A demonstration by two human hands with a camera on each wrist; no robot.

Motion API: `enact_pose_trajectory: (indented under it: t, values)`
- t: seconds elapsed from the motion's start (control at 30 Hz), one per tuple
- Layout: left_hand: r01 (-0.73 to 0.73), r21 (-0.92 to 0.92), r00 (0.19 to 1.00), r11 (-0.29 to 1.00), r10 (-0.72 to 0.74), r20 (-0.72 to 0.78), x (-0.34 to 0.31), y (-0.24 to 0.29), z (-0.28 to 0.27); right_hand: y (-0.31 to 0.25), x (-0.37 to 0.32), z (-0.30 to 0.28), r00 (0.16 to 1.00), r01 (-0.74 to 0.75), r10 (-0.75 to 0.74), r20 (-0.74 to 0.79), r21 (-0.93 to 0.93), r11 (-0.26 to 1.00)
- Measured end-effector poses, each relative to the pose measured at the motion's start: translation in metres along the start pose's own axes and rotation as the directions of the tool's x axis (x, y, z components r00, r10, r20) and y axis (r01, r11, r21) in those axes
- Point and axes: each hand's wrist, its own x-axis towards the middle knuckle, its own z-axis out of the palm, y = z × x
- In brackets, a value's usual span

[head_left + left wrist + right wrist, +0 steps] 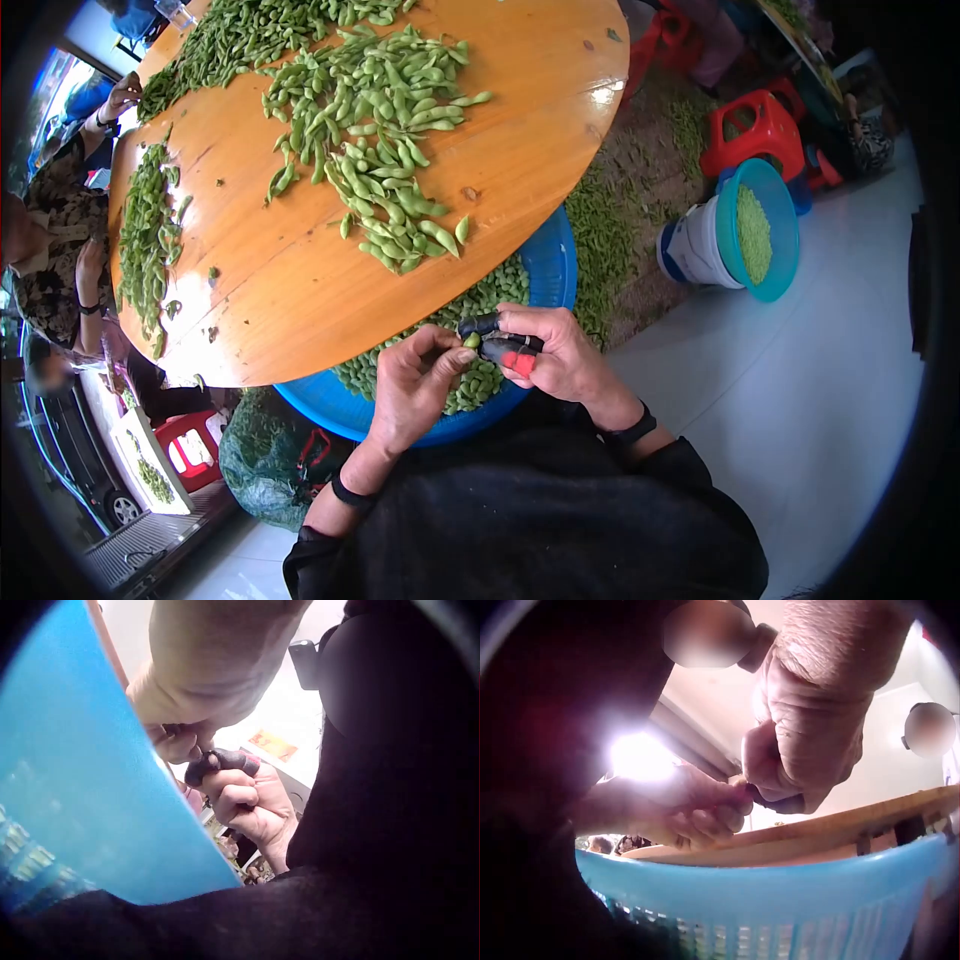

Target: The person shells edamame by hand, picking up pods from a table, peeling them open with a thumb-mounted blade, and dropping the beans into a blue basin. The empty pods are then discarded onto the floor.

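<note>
In the head view a green bean pod [471,341] is pinched between the thumb and fingers of my left hand [415,385]. My right hand [565,360], with black covers on the thumb and a finger and a red band, meets the pod from the other side. Both hands are above a blue basket [563,262] of green pods, by the edge of a wooden table [330,325]. The left wrist view shows my right hand [251,799] curled with its black covers touching the left fingertips. The right wrist view shows both hands meeting above the basket rim [780,876].
Piles of pods [385,110] lie on the table. Another person [75,230] sits at its far left. To the right, a teal basin [785,245] of shelled beans tilts on a white bucket [692,246], near a red stool [755,135]. A green net sack [262,455] stands lower left.
</note>
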Motion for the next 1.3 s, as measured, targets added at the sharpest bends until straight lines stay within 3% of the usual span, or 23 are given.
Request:
enact_pose_trajectory:
  t: [0.03,0.07,0.1,0.13,0.2,0.27,0.3,0.33,0.37,0.43,0.47,0.63,0.7,0.73,0.8,0.87,0.93,1.0,1.03,1.07,1.1,1.13,1.3]
  values:
    - [0.148,-0.340,0.987,0.929,-0.118,0.106,0.000,-0.001,0.000,0.002,0.000,0.000,1.000,-0.008,0.006,0.025,0.088,0.996]
    - [0.304,-0.618,0.951,0.725,-0.190,0.244,0.000,-0.002,0.000,0.008,0.000,-0.004,1.000,-0.010,0.008,0.024,0.089,0.996]
    - [0.346,-0.720,0.936,0.602,-0.164,0.312,-0.001,-0.004,0.003,0.019,-0.001,-0.009,0.986,-0.119,0.057,0.154,0.427,0.897]
    - [0.349,-0.719,0.934,0.601,-0.166,0.315,0.000,-0.005,0.004,0.024,-0.001,-0.012,0.956,-0.248,0.055,0.289,0.692,0.678]
    - [0.450,-0.774,0.891,0.445,-0.174,0.419,0.002,-0.006,0.003,0.026,-0.002,-0.011,0.952,-0.284,0.097,0.292,0.711,0.643]
    - [0.446,-0.760,0.892,0.473,-0.165,0.421,0.002,-0.005,0.001,0.021,-0.004,-0.009,0.964,-0.242,0.155,0.215,0.477,0.845]
    - [0.380,-0.647,0.919,0.661,-0.192,0.343,0.002,-0.004,-0.001,0.021,-0.004,-0.008,0.965,-0.242,0.156,0.213,0.479,0.844]
    - [0.310,-0.493,0.944,0.813,-0.200,0.264,0.001,-0.003,-0.001,0.021,-0.003,-0.005,0.996,0.062,-0.063,0.060,0.014,0.998]
    - [0.313,-0.492,0.942,0.812,-0.201,0.268,0.001,-0.001,0.000,0.020,-0.002,-0.003,0.946,0.299,-0.323,0.035,-0.484,0.823]
    - [-0.013,0.025,0.997,1.000,0.011,0.075,-0.001,0.002,0.003,0.017,-0.003,0.001,0.947,0.243,-0.318,-0.046,-0.544,0.803]
    - [-0.151,0.311,0.988,0.938,0.151,0.025,-0.003,0.003,0.004,0.016,-0.003,0.003,0.941,0.188,-0.317,-0.118,-0.596,0.781]
    - [-0.146,0.391,0.985,0.909,0.170,-0.026,-0.007,-0.001,-0.001,0.013,-0.007,-0.012,0.928,0.119,-0.315,-0.198,-0.644,0.756]
    - [-0.226,0.270,0.948,0.936,0.275,-0.161,-0.007,0.011,-0.008,0.010,-0.012,-0.020,0.933,0.088,-0.290,-0.214,-0.646,0.758]
    - [-0.210,0.401,0.925,0.892,0.314,-0.214,-0.007,0.019,-0.022,0.007,-0.014,-0.023,0.937,0.055,-0.262,-0.230,-0.645,0.762]
    - [-0.064,0.655,0.782,0.753,0.445,-0.436,0.000,0.020,-0.055,0.007,-0.016,-0.030,0.911,0.039,-0.293,-0.291,-0.646,0.762]
    - [0.148,0.719,0.678,0.679,0.459,-0.574,0.008,0.016,-0.093,0.007,-0.018,-0.035,0.889,0.026,-0.305,-0.342,-0.627,0.779]
    - [0.184,0.826,0.636,0.533,0.576,-0.513,0.011,0.028,-0.106,0.009,-0.017,-0.036,0.882,0.013,-0.301,-0.364,-0.619,0.786]
    - [-0.008,0.732,0.657,0.681,0.556,-0.510,0.021,0.039,-0.083,0.010,-0.016,-0.035,0.877,-0.002,-0.292,-0.381,-0.613,0.790]
    - [-0.161,0.832,0.673,0.532,0.675,-0.302,0.028,0.049,-0.066,0.010,-0.013,-0.032,0.881,0.033,-0.319,-0.348,-0.629,0.777]
    - [-0.241,0.751,0.754,0.614,0.606,-0.253,0.035,0.049,-0.050,0.009,-0.012,-0.031,0.884,0.068,-0.346,-0.315,-0.644,0.762]
    - [-0.302,0.755,0.799,0.583,0.587,-0.133,0.041,0.057,-0.032,0.009,-0.012,-0.032,0.901,0.071,-0.326,-0.286,-0.644,0.761]
    - [-0.383,0.758,0.782,0.528,0.622,-0.039,0.051,0.064,-0.016,0.008,-0.012,-0.031,0.901,0.075,-0.330,-0.283,-0.647,0.759]
    - [-0.343,0.840,0.814,0.420,0.579,0.043,0.086,0.049,0.013,0.006,-0.013,-0.031,0.886,0.085,-0.347,-0.308,-0.629,0.773]
